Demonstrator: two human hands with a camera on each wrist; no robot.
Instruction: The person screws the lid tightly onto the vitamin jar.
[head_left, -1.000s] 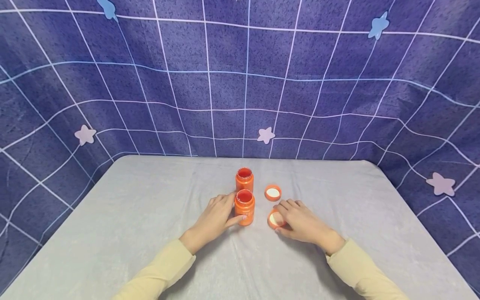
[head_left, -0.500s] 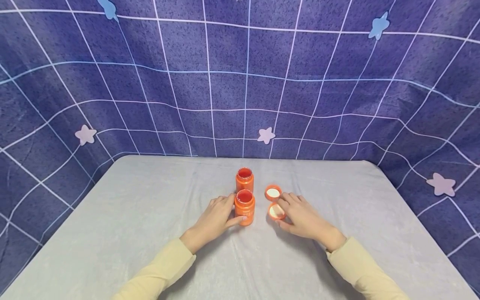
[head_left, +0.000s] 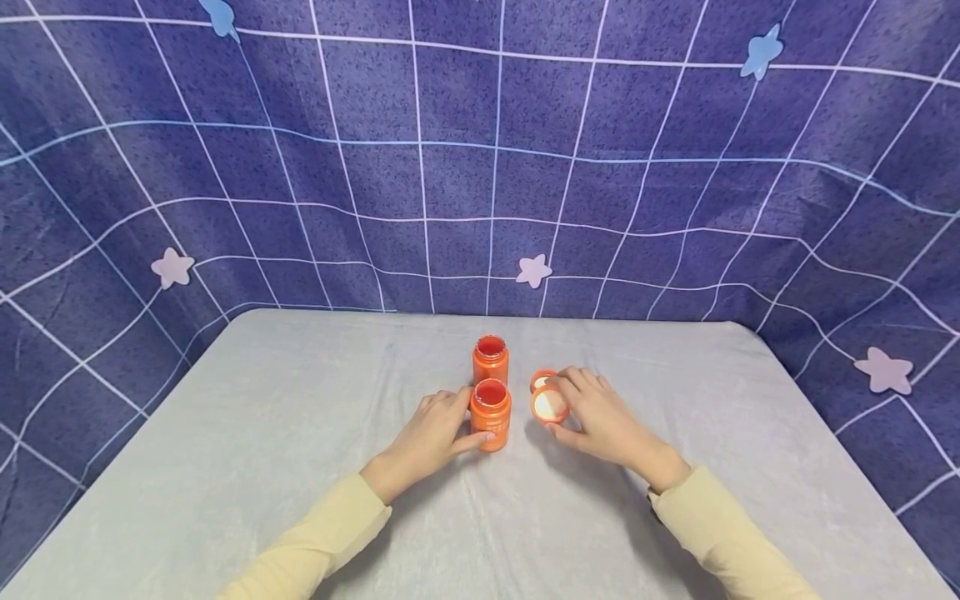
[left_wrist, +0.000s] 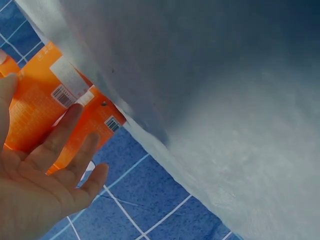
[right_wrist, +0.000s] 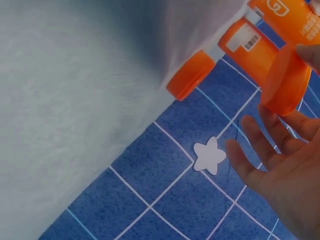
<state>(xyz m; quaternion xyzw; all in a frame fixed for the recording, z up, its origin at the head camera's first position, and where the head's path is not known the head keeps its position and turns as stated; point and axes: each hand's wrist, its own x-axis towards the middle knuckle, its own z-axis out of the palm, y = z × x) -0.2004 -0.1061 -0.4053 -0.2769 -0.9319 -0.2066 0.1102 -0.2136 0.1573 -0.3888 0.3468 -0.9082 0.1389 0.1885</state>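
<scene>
Two lidless orange jars stand upright on the grey cloth, one behind the other. Around the near jar [head_left: 491,429] my left hand [head_left: 427,442] curls, thumb at its front and fingers at its left side. The left wrist view shows barcode labels on the jars; the far jar [head_left: 490,367] is partly behind the near one. My right hand [head_left: 603,429] pinches an orange lid [right_wrist: 286,82] between thumb and fingers, raised off the cloth, its white inside facing up towards the head view. Behind it lies a second orange lid [right_wrist: 191,75], partly covered in the head view.
A grey cloth [head_left: 300,375] covers the table. Behind and beside it hangs a dark blue curtain [head_left: 450,183] with pale grid lines and stars.
The right hand has lifted the near lid off the cloth and carried it away from the person, slightly left, now overlapping the second lid. The left hand and both jars stay put.
</scene>
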